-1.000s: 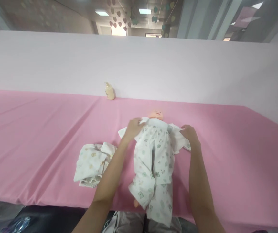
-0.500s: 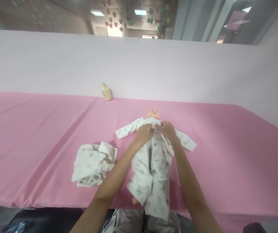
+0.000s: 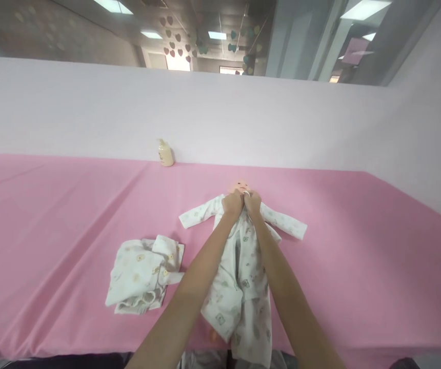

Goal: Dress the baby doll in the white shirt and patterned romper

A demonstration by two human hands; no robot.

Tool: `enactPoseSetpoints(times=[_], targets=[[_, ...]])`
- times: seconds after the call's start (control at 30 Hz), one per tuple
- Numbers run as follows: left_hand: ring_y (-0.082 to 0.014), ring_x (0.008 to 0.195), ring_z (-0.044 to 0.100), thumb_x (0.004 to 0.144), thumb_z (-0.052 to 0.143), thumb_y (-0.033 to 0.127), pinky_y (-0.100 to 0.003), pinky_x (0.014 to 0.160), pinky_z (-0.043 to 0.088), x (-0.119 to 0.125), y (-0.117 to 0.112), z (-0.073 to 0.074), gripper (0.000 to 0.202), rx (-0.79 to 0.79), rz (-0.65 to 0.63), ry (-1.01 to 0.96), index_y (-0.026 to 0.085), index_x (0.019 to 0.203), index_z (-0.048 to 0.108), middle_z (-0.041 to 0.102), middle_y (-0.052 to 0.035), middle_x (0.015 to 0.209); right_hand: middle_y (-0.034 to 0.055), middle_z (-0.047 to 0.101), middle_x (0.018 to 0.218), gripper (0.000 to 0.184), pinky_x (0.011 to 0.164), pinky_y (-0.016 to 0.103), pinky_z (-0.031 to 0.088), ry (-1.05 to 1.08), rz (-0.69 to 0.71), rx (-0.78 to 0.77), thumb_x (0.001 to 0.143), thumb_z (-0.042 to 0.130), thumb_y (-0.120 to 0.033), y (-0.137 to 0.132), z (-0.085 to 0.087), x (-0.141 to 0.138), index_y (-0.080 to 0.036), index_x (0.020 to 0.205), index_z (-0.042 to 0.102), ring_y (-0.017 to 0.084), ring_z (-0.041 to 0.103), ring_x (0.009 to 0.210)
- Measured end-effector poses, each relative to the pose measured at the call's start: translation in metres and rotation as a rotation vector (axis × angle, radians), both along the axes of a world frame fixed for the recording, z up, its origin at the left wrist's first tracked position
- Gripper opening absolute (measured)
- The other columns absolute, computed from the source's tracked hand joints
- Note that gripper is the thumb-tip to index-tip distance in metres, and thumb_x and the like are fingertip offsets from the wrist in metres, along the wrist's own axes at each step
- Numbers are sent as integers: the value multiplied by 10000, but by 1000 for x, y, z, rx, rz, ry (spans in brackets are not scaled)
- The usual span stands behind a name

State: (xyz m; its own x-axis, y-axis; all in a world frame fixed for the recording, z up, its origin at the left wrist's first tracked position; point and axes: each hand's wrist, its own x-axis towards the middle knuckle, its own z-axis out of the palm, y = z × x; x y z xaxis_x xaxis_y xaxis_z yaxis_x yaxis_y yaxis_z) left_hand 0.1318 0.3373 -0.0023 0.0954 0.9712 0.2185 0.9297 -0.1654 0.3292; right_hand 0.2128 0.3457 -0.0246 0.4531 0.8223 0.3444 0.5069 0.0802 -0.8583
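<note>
A baby doll (image 3: 242, 185) lies on its back with its head toward the wall, dressed in a white printed baby shirt (image 3: 286, 223) and matching trousers (image 3: 254, 307). The shirt's sleeves spread out to both sides. My left hand (image 3: 233, 204) is closed on fabric at the neck of the shirt, just below the doll's face. Beside it, almost touching, my right hand (image 3: 253, 203) pinches the same area, with a white edge of cloth showing between the two. My fingers and forearms hide much of the chest. One trouser leg hangs over the table's front edge.
Left of the doll lies a folded set of white printed baby clothes (image 3: 139, 274). A cream pump bottle (image 3: 165, 154) stands by the white wall (image 3: 89, 113). A pink cloth (image 3: 70, 205) with creases covers the table. Above the wall is a window (image 3: 213, 41).
Both hands have moved up from the chest to the doll's neck and closer together. The view has tilted slightly upward. The folded clothes and bottle have stayed in place.
</note>
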Motion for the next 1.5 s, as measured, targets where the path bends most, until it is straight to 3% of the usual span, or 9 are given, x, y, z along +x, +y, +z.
enactPoseSetpoints(times=[0.27,0.53,0.67,0.83,1.03,1.23,1.5], targets=[[-198,936,565,905,385,321,-288,705,432,-10,0,-19,238,174,-59,-177,261,973,605,598,-44,1011,66,672,793,265,734,287,421,-28,30,116,719,395,-261,-9,-6,0,-163,740,640,181,561,735],[-177,887,580,883,440,292,-266,697,405,-15,1,-22,161,178,-111,-396,254,933,587,669,4,914,65,676,889,298,793,273,416,-48,63,131,784,394,-272,-18,-5,-5,-155,871,655,172,576,816],[-163,876,600,876,454,294,-254,704,408,-16,-1,-21,164,153,-113,-437,248,943,596,679,3,934,70,674,858,323,766,267,414,-62,-65,106,815,361,-295,-22,-2,-6,-149,848,647,172,567,782],[-162,866,611,875,455,300,-249,696,410,-17,0,-22,184,149,-117,-466,244,954,611,686,3,925,52,665,820,282,719,249,409,-87,80,137,798,391,-277,-24,-1,-8,-158,815,646,161,556,743],[-164,856,619,870,457,307,-249,699,411,-18,1,-24,202,140,-81,-504,238,967,620,690,1,913,10,538,567,342,571,243,342,-134,47,89,830,337,-266,-26,0,-8,-154,615,579,134,443,558],[-156,866,624,870,450,300,-236,726,419,-18,-1,-21,222,120,-42,-504,243,977,636,697,1,920,43,665,772,284,701,250,400,-179,119,50,786,419,-233,-22,-2,-4,-152,869,679,154,540,681],[-154,861,632,843,487,313,-238,739,434,-18,-3,-18,218,114,-49,-565,248,976,647,706,6,924,95,657,888,240,793,282,416,-299,67,22,752,472,-180,-20,1,-7,-139,862,682,188,566,828]])
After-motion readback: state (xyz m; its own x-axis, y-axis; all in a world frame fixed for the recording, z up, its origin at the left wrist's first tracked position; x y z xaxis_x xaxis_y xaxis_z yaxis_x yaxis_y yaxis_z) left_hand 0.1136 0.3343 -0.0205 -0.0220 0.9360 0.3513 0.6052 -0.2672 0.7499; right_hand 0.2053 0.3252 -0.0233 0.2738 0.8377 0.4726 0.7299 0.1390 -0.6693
